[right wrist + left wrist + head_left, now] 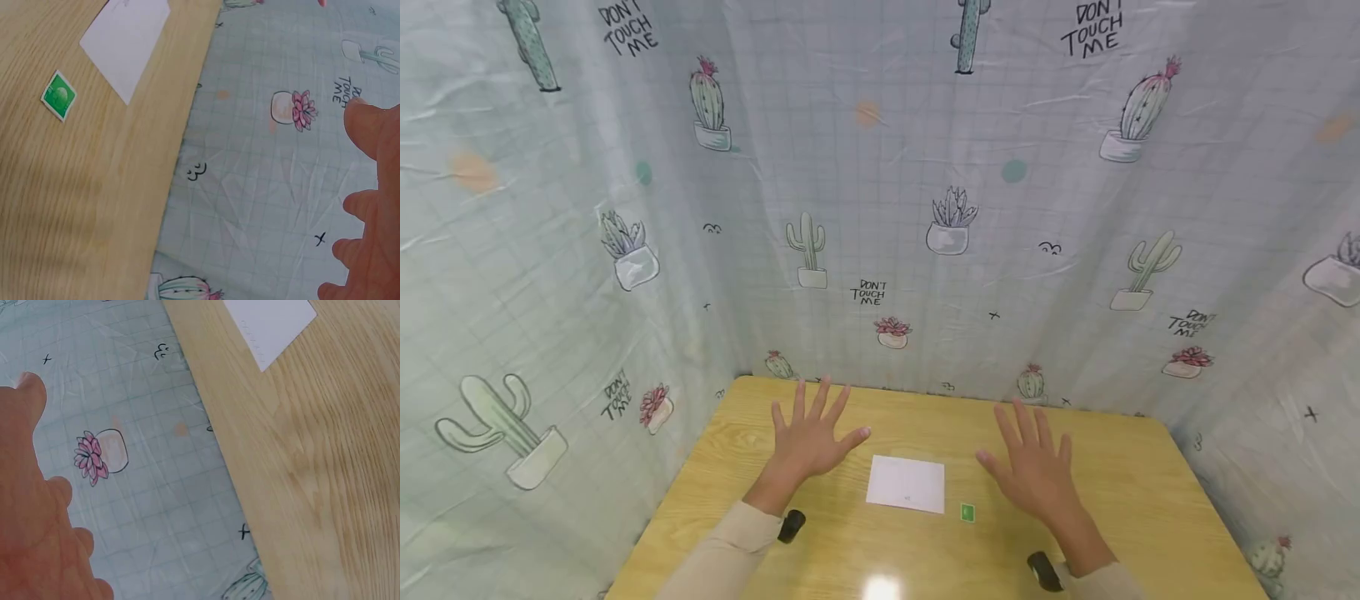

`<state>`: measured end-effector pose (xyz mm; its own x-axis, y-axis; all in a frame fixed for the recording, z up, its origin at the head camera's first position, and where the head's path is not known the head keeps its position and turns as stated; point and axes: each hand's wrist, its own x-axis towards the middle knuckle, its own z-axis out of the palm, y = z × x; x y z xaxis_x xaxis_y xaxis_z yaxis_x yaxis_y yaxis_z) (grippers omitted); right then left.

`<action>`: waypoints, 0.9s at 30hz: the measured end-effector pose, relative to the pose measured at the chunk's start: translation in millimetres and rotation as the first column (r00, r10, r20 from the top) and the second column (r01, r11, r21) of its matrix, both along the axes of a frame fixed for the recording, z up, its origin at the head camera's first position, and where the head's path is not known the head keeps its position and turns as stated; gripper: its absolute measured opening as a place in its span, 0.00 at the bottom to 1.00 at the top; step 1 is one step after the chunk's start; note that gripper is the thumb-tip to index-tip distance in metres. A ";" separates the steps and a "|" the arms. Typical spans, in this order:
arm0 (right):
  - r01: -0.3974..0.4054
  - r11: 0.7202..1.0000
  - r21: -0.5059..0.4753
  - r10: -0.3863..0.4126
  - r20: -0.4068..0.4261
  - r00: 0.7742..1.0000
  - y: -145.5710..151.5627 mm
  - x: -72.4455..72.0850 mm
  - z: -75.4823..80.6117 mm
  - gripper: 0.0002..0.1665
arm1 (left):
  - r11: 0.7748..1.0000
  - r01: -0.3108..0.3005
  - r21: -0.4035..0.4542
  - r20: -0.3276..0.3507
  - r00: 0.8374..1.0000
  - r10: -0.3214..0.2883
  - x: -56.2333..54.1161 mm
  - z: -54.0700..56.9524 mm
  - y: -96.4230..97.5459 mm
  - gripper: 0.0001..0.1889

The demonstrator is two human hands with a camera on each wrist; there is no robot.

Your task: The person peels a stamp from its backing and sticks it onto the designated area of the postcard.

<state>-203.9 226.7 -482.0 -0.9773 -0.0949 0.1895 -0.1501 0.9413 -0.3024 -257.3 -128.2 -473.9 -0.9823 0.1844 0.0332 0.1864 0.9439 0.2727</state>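
Observation:
A flat white paper rectangle (907,485), like an envelope, lies on the wooden table with small faint marks near one edge. Just right of it is a small green stamp (967,512) with a white border, also seen as a tilted green square (59,95) in the right wrist view. My left hand (808,442) is held up to the left of the paper, fingers spread and holding nothing. On the other side, beyond the stamp, my right hand (1036,467) is likewise spread with nothing in it. Both hands are apart from the paper and the stamp.
The light wooden table (820,558) ends at a hanging curtain (880,183) printed with cacti, which encloses the back and both sides. Black wrist devices show at the left wrist (792,526) and right wrist (1045,572).

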 end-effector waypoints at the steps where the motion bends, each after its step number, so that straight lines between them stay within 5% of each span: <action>1: 0.001 1.000 -0.001 -0.001 0.001 1.000 0.3 0.6 -0.8 0.48 | 1.000 0.003 -0.001 0.008 1.000 -0.003 0.2 -0.7 0.2 0.46; 27: 0.028 1.000 0.003 -0.028 -0.012 1.000 -1.1 3.0 -23.9 0.48 | 1.000 0.010 0.014 -0.017 1.000 -0.010 -1.6 -24.3 4.4 0.47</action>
